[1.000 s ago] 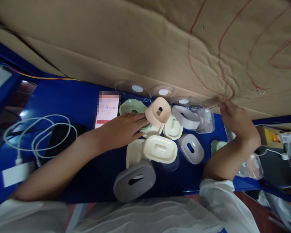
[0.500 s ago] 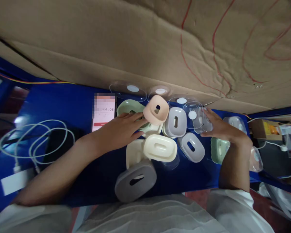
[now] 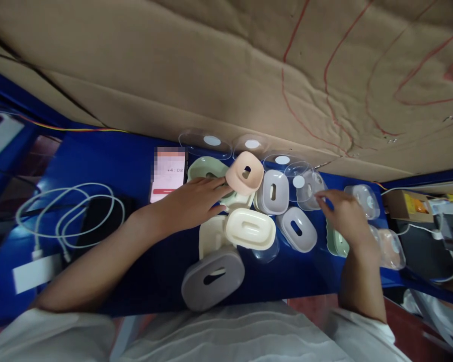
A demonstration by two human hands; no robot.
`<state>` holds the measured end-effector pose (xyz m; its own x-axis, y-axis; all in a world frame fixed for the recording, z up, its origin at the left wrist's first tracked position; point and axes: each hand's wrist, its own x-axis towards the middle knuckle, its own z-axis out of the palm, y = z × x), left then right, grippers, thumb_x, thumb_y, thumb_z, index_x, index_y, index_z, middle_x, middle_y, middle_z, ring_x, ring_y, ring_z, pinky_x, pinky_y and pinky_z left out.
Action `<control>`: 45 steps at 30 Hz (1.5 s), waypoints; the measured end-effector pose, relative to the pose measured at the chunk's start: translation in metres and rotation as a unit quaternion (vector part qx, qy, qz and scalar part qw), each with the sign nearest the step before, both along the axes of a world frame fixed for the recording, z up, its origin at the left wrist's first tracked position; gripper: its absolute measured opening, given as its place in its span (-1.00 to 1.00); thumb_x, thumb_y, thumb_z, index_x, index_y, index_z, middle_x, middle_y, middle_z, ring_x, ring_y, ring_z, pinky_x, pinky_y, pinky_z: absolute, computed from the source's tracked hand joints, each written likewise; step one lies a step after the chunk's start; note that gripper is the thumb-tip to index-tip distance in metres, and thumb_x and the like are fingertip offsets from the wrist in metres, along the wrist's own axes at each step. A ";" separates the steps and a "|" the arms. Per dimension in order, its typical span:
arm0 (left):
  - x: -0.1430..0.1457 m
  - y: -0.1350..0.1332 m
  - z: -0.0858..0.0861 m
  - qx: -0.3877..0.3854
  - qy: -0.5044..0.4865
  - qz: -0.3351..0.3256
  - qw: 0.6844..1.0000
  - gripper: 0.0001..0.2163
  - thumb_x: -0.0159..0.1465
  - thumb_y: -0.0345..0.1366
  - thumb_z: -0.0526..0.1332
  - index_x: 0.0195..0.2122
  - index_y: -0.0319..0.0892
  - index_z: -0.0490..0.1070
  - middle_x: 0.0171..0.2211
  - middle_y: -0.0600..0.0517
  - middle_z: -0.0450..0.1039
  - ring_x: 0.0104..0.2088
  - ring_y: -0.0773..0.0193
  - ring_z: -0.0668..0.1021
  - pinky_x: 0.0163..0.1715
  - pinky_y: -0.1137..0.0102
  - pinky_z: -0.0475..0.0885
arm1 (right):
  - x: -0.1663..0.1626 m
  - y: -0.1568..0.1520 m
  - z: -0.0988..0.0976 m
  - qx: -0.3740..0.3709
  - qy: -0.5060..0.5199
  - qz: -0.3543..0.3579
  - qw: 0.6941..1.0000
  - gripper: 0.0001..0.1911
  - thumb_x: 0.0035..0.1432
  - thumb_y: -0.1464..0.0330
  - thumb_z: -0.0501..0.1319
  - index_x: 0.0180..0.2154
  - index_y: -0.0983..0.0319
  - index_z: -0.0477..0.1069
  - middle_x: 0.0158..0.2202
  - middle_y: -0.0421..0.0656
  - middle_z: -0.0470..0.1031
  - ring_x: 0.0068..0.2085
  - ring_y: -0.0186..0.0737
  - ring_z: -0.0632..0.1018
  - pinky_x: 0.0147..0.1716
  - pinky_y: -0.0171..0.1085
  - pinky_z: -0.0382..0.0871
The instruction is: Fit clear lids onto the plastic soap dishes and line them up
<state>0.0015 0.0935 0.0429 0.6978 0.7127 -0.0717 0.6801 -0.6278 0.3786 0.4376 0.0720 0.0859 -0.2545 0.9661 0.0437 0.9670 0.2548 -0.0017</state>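
Observation:
My left hand lies flat with its fingers stretched out over a green soap dish and a cream one below it. Its fingertips reach the edge of a peach soap dish tilted on the pile. My right hand hovers beside a clear plastic lid, thumb and fingers apart, with nothing visible in them. Near it are a pale lilac soap dish and a scalloped green soap dish, partly hidden by the hand.
A cream dish, a grey dish and another lilac dish lie mid-table. Clear lids lean along the cardboard wall. Left are a phone and a coiled white cable; lidded containers stand right.
My right hand has drawn back from the clear lid, towards me, and no longer covers its right side. My left hand has stayed in place over the dishes. The view has shifted slightly.

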 end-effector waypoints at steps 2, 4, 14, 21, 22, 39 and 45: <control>0.000 0.000 -0.002 0.007 -0.011 -0.002 1.000 -0.46 0.52 -0.24 0.18 0.50 -0.05 0.20 0.49 -0.16 0.28 0.28 -0.18 0.54 0.29 -0.06 0.46 | -0.002 -0.020 -0.016 -0.023 0.005 0.010 1.000 -0.71 0.50 0.26 0.13 0.00 0.15 0.61 -0.02 -0.04 0.72 -0.05 0.09 0.72 0.03 0.04 0.57; 0.001 0.000 -0.003 0.007 -0.013 -0.002 1.000 -0.47 0.52 -0.24 0.19 0.50 -0.04 0.21 0.48 -0.15 0.29 0.27 -0.18 0.55 0.29 -0.06 0.45 | -0.002 -0.033 -0.030 -0.023 0.018 0.014 0.999 -0.67 0.50 0.29 0.11 0.13 0.16 0.57 0.09 0.00 0.69 0.05 0.13 0.71 0.08 0.09 0.58; 0.006 0.000 0.001 -0.004 -0.016 0.011 1.000 -0.50 0.47 -0.27 0.27 0.41 -0.11 0.31 0.41 -0.21 0.37 0.24 -0.15 0.57 0.26 -0.03 0.44 | 0.007 -0.048 -0.058 -0.024 0.112 0.011 0.993 -0.47 0.49 0.40 0.05 0.42 0.14 0.31 0.38 0.05 0.47 0.39 0.11 0.50 0.36 0.21 0.45; 0.007 -0.001 0.005 0.000 -0.019 0.005 1.000 -0.50 0.47 -0.28 0.27 0.41 -0.12 0.31 0.42 -0.21 0.36 0.29 -0.16 0.54 0.27 -0.01 0.45 | 0.020 -0.037 -0.076 -0.018 0.110 -0.015 0.994 -0.27 0.43 0.38 0.11 0.54 0.20 0.04 0.48 0.16 0.29 0.48 0.19 0.36 0.41 0.27 0.33; 0.007 -0.001 0.006 0.000 -0.016 0.005 1.000 -0.50 0.47 -0.28 0.27 0.42 -0.13 0.30 0.42 -0.21 0.36 0.30 -0.17 0.54 0.27 -0.02 0.45 | 0.022 -0.035 -0.077 -0.022 0.092 -0.021 0.995 -0.27 0.43 0.37 0.12 0.54 0.18 0.05 0.47 0.15 0.32 0.45 0.21 0.39 0.39 0.29 0.34; 0.018 -0.052 0.039 0.051 0.035 0.031 0.998 -0.62 0.46 -0.32 0.27 0.28 -0.25 0.47 0.35 -0.35 0.43 0.33 -0.29 0.52 0.32 -0.14 0.40 | 0.013 -0.019 -0.066 0.019 0.121 -0.032 0.992 -0.47 0.54 0.15 0.08 0.41 0.14 0.23 0.26 0.14 0.54 0.26 0.13 0.57 0.34 0.32 0.26; 0.012 -0.117 0.037 0.021 -0.002 0.054 0.998 -0.63 0.42 -0.19 0.37 0.23 -0.05 0.52 0.26 -0.18 0.53 0.19 -0.17 0.62 0.14 -0.04 0.55 | 0.000 -0.037 -0.047 0.158 0.274 -0.172 0.933 -0.53 0.53 0.04 0.08 0.22 0.21 0.38 0.14 0.12 0.57 0.08 0.09 0.64 0.07 0.06 0.55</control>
